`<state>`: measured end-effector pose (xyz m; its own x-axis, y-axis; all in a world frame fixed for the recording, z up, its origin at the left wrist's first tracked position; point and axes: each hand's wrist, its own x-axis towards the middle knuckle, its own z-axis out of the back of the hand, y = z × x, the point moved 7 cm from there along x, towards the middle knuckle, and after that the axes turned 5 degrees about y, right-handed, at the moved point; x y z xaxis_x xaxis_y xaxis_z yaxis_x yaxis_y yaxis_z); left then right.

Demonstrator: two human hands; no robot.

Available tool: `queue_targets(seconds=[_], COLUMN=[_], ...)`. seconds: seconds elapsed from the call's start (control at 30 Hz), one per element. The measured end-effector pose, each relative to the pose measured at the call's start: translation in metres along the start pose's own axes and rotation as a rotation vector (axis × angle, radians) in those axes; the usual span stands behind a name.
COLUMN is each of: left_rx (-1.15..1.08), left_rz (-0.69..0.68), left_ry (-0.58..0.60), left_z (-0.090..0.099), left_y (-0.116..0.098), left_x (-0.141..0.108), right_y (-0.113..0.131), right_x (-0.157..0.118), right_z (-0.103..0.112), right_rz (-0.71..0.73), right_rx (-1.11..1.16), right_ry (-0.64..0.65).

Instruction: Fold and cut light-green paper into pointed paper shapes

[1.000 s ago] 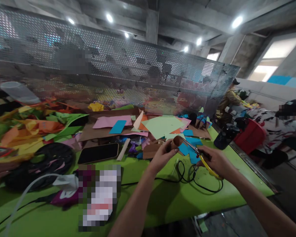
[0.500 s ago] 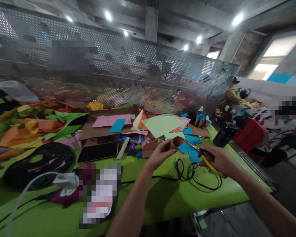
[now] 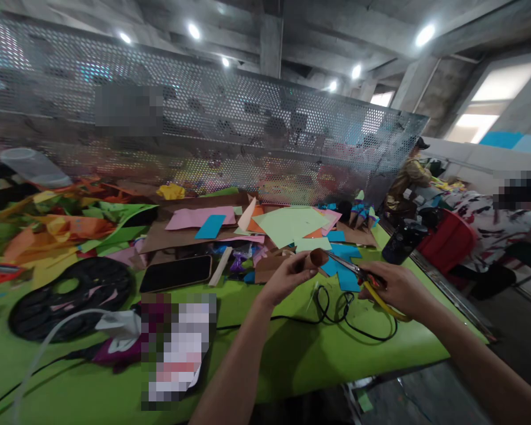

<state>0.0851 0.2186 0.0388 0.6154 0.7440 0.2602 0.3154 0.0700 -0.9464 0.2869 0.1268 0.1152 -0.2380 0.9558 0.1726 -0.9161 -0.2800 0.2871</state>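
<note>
A small rolled piece of brown paper (image 3: 318, 258) is held between the fingers of my left hand (image 3: 287, 278), near the middle of the view. My right hand (image 3: 396, 287) grips scissors with yellow handles (image 3: 378, 300). The metal blades point left, their tips at the right edge of the brown roll. Blue paper pieces (image 3: 346, 274) lie on the green table (image 3: 310, 366) behind and below the blades. Beyond my hands is a pale green sheet (image 3: 292, 224), with pink paper (image 3: 199, 218) to its left.
A phone (image 3: 176, 274), a black tray (image 3: 71, 301), a purple power strip (image 3: 119, 348) and a looped black cable (image 3: 371, 337) lie on the table. Crumpled coloured paper (image 3: 75, 230) is heaped at left. A dark cup (image 3: 405, 241) stands at right; people sit beyond. A perforated metal screen (image 3: 230, 127) runs behind.
The scissors have shifted slightly, with their tips a little lower beside the brown roll. My left hand has barely moved and still holds the roll.
</note>
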Motion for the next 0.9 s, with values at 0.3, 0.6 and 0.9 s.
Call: queue_targets(seconds=[0.3, 0.6, 0.9], left_rx=[-0.008, 0.014, 0.157], left_rz=[0.006, -0.004, -0.118], left_ry=[0.017, 0.043, -0.059], left_z=[-0.001, -0.003, 0.001], left_y=[0.0, 0.0, 0.006], left_x=[0.0, 0.0, 0.007], right_y=[-0.001, -0.007, -0.03], right_x=[-0.001, 0.003, 0.071], right_z=[-0.001, -0.007, -0.029], right_rz=[0.005, -0.014, -0.123], right_rx=[0.06, 0.109, -0.187], right_ry=[-0.013, 0.024, 0.055])
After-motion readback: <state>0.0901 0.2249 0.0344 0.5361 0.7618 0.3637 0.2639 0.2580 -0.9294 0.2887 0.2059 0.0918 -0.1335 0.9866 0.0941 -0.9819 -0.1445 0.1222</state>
